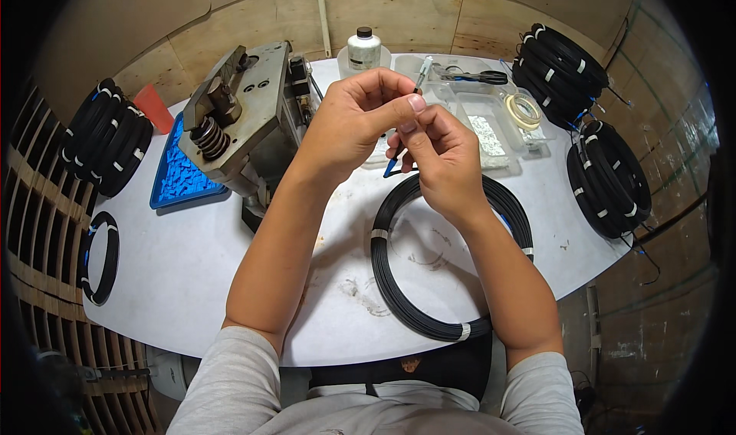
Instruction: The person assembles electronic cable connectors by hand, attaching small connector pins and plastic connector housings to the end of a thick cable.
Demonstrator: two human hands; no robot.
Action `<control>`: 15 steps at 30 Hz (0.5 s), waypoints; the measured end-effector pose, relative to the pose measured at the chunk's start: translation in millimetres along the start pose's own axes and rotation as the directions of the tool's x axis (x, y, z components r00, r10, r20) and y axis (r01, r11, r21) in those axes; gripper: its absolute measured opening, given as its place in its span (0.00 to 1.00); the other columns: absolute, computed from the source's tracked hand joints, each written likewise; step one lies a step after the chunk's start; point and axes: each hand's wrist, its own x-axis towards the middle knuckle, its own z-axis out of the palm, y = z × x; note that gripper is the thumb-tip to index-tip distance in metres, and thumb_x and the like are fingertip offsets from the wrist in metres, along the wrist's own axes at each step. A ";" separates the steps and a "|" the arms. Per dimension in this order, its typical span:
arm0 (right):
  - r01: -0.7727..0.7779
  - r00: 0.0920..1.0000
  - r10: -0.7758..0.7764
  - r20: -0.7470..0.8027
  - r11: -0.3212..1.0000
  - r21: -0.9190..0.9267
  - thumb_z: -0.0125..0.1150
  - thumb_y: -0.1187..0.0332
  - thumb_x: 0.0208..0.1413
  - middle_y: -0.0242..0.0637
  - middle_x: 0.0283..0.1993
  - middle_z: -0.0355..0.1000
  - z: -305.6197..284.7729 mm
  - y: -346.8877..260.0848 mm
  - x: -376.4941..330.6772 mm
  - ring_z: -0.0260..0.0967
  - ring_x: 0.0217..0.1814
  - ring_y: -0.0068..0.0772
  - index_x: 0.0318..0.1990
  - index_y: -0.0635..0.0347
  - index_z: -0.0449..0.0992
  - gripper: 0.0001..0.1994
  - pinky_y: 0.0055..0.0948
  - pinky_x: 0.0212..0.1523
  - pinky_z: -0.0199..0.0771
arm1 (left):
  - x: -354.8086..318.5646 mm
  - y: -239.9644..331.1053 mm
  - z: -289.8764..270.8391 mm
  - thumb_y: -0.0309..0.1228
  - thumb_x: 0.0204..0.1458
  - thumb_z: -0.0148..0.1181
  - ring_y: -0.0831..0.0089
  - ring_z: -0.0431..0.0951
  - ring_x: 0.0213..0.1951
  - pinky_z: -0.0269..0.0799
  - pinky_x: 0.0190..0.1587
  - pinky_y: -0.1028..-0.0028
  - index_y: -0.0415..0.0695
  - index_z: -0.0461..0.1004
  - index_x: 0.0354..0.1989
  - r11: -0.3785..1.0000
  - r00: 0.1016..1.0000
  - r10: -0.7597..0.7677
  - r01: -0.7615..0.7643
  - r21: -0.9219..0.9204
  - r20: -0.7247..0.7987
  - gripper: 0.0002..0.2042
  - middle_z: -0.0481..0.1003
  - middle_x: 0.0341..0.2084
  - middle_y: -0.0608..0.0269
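Two bare hands meet above a white round worktop (192, 274): the left hand (356, 117) and the right hand (437, 155) each pinch with narrow fingers the thin black cable end with a blue tip (392, 167). It rises from one flat coil of black cable (406, 297) lying just below. Four more stacks of black coils ring the worktop's edges. Behind stand one grey metal press (245, 113), one blue tray (180, 174), one white bottle with a black cap (363, 49) and one roll of tape (524, 110).

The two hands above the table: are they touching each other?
Touching. The head view shows the left hand and the right hand pressed together at the fingertips, pinching a thin cable end above the black cable coil.
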 end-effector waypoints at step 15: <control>0.011 1.000 -0.010 -0.014 0.998 0.054 0.58 0.74 0.58 0.31 0.32 0.73 -1.8 -0.4 1.3 0.71 0.32 0.18 0.34 0.63 0.71 0.03 0.19 0.34 0.72 | 2.4 -4.9 1.1 0.27 0.50 0.65 0.81 0.73 0.27 0.70 0.29 0.81 0.35 0.76 0.35 0.996 0.995 0.086 -0.086 0.016 -0.058 0.08 0.76 0.25 0.64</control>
